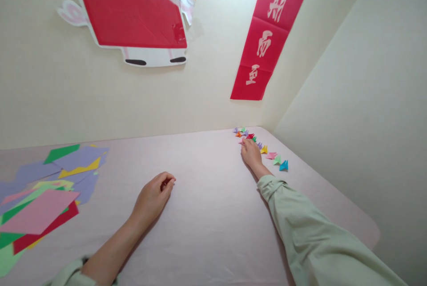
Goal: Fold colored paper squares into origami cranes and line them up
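Observation:
My right hand (252, 156) reaches to the far right of the table, fingers pinched together at a small pink origami figure (240, 142). Its fingers hide most of that figure. Around it stand several other small origami figures with pointed tips, among them an orange one (238, 134), a red one (250, 136), a yellow one (264, 149), another pink one (271, 155) and a blue one (284, 166). My left hand (154, 197) rests on the table near the middle, fingers curled in and thumb against the index finger, with nothing visible in it.
Loose sheets of coloured paper overlap at the left, with a pink sheet (42, 211) over a red sheet (46, 227) and a green sheet (62, 153) farther back. A pale pink cloth (207, 232) covers the table. Behind it rises a wall with a red banner (263, 43).

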Tool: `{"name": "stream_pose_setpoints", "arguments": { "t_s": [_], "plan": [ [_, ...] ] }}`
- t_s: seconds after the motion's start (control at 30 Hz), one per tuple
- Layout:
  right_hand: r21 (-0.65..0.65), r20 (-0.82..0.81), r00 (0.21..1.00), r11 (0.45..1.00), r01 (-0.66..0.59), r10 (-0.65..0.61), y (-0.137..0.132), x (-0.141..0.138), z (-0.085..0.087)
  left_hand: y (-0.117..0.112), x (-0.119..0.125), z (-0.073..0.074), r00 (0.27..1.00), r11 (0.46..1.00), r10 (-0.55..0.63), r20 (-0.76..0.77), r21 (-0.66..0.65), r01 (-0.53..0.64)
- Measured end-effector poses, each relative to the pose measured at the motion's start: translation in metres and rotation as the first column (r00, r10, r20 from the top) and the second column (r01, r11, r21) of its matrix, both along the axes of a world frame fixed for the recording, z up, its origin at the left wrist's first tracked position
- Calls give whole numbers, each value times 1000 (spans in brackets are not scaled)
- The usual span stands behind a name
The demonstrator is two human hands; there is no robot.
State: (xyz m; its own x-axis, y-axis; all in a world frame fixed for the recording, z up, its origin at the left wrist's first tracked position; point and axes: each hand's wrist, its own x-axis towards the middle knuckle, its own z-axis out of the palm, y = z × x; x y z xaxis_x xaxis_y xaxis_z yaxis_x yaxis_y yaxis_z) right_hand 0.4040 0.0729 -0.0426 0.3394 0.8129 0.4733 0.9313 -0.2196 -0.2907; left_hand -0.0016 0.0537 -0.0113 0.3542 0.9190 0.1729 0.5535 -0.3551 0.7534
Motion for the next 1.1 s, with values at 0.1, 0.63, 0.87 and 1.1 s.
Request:
{"name": "stream_pose_setpoints", "arguments": {
  "t_s": [0.1, 0.63, 0.87, 1.1],
  "plan": [
    [-25, -3, 1000, 999, 31, -31, 9, 4, 1, 0, 0, 1, 1000, 1000, 2, 0, -8, -2],
    [53, -78, 997, 998, -20, 25, 23, 23, -16, 1, -1, 0, 1000, 1000, 2, -20, -24, -3],
    [104, -105, 992, 992, -64, 75, 26, 26, -17, 2, -2, -1, 999, 1000, 1, -34, -19, -2],
    [74, -149, 987, 996, -51, 62, 21, 21, -15, 0, -1, 3, 1000, 1000, 6, -30, -17, -7]
  ]
}}
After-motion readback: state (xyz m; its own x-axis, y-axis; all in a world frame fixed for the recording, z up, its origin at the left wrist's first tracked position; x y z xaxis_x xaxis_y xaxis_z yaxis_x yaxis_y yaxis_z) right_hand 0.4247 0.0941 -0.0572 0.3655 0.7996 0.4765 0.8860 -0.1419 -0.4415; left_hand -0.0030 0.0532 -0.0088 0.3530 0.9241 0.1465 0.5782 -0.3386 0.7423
